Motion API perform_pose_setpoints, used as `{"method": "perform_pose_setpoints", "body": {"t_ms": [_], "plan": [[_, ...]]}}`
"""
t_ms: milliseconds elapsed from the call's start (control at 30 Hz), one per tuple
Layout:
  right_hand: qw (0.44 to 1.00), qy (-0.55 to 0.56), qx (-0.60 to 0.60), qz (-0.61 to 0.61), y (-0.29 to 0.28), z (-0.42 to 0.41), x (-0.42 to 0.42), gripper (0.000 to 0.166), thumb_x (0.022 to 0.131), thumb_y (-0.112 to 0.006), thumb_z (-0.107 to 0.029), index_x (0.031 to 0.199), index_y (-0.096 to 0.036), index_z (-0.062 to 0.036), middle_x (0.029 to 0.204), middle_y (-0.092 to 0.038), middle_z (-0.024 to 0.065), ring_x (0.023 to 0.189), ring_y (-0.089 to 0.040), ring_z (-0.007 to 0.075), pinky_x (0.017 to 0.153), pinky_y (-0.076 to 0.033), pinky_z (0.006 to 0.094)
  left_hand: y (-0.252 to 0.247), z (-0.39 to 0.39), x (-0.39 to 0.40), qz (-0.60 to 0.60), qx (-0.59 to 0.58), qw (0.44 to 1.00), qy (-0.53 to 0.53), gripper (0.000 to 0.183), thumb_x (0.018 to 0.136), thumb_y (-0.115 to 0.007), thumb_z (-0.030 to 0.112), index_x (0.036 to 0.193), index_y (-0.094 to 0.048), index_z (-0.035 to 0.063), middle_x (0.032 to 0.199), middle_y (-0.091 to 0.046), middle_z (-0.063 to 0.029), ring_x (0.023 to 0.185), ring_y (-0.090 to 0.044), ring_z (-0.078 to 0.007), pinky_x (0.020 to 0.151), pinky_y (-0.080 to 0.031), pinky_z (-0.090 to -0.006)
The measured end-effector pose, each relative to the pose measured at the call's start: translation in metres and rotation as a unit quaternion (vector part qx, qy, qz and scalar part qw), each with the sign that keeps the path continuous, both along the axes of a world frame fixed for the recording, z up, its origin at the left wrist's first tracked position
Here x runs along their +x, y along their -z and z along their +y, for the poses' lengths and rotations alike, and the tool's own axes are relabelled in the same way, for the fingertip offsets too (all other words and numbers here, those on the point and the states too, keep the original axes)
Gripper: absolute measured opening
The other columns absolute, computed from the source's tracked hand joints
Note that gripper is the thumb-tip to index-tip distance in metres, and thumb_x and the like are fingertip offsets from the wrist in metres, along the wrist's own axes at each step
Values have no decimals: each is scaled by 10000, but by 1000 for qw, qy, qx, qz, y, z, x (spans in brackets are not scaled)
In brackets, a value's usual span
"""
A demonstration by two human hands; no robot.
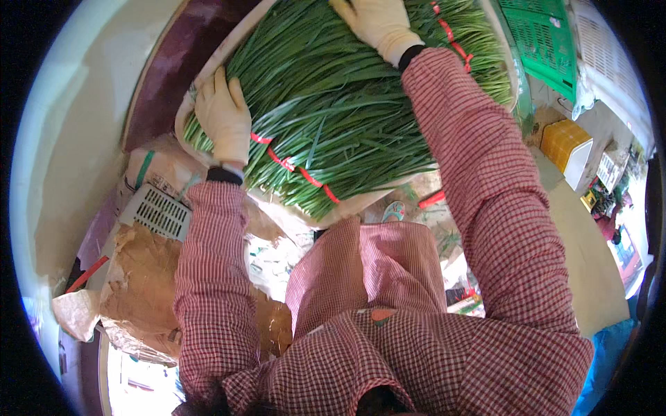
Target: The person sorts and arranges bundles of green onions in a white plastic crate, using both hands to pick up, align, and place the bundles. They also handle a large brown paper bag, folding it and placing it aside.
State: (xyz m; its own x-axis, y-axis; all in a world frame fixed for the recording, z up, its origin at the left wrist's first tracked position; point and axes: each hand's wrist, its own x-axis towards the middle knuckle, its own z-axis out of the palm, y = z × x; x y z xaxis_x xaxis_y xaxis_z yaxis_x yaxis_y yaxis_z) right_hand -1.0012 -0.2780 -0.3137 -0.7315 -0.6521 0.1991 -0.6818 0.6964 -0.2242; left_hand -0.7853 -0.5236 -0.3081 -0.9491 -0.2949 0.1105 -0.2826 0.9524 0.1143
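Note:
A large heap of long green leafy stalks, like Chinese chives [333, 99], lies in a pale-rimmed container [359, 205] before me. Red ties [285, 164] wrap the bundles near their cut ends, and another red tie [451, 36] crosses those at the upper right. My left hand [225, 117], in a cream glove, rests at the left edge of the heap over the stalk ends, its fingers a little apart. At the top, my right hand [377, 23], gloved alike, lies on the leaves; part of it is cut off by the picture's edge, and its grip is not clear.
To the left are a grey slotted crate [158, 210] and brown paper or cardboard [140, 275]. A green plastic crate [543, 47] stands at the upper right, above a yellow box [564, 143]. A red strip [432, 199] lies below the heap. Another person [610, 223] is far right.

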Motion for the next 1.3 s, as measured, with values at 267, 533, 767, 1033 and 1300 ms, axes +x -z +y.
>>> {"method": "perform_pose_setpoints", "body": {"t_ms": [267, 533, 767, 1033, 1300], "plan": [[995, -21, -94, -22, -3, 6, 0, 473, 1000, -532, -367, 1368, -573, -72, 1370, -592, 129, 1352, -467, 322, 1195, -271, 476, -31, 132, -54, 11, 58, 996, 68, 605, 975, -553, 325, 1497, -416, 52, 1531, -429, -190, 1411, -374, -412, 1168, -244, -576], [994, -13, -113, -3, 11, 11, 2, 468, 988, -552, -347, 1362, -575, -67, 1338, -591, 147, 1309, -486, 328, 1163, -307, 494, 26, 165, -46, -26, -13, 1000, 7, 604, 985, -501, 371, 1515, -412, 96, 1572, -391, -105, 1451, -314, -375, 1194, -161, -576], [994, -60, -91, 3, 3, 14, -4, 499, 971, -575, -292, 1395, -534, -33, 1377, -557, 165, 1322, -480, 339, 1156, -318, 491, 32, 166, -50, -52, 17, 999, -1, 616, 958, -538, 347, 1508, -419, 96, 1545, -408, -108, 1435, -323, -365, 1183, -162, -591], [990, -106, -62, 73, -31, 12, -62, 432, 965, -587, -279, 1302, -598, -10, 1389, -579, 186, 1341, -486, 353, 1176, -295, 472, 28, 161, -49, -52, 30, 998, 0, 624, 934, -574, 313, 1497, -421, 90, 1523, -412, -122, 1418, -329, -374, 1173, -182, -592], [993, -54, -17, 107, 7, 50, -60, 487, 954, -564, -284, 1403, -552, -96, 1395, -575, 101, 1374, -444, 302, 1170, -280, 478, 44, 163, -47, 13, 12, 1000, 17, 593, 920, -570, 332, 1456, -473, 99, 1478, -452, -106, 1373, -363, -373, 1130, -220, -587]]}}
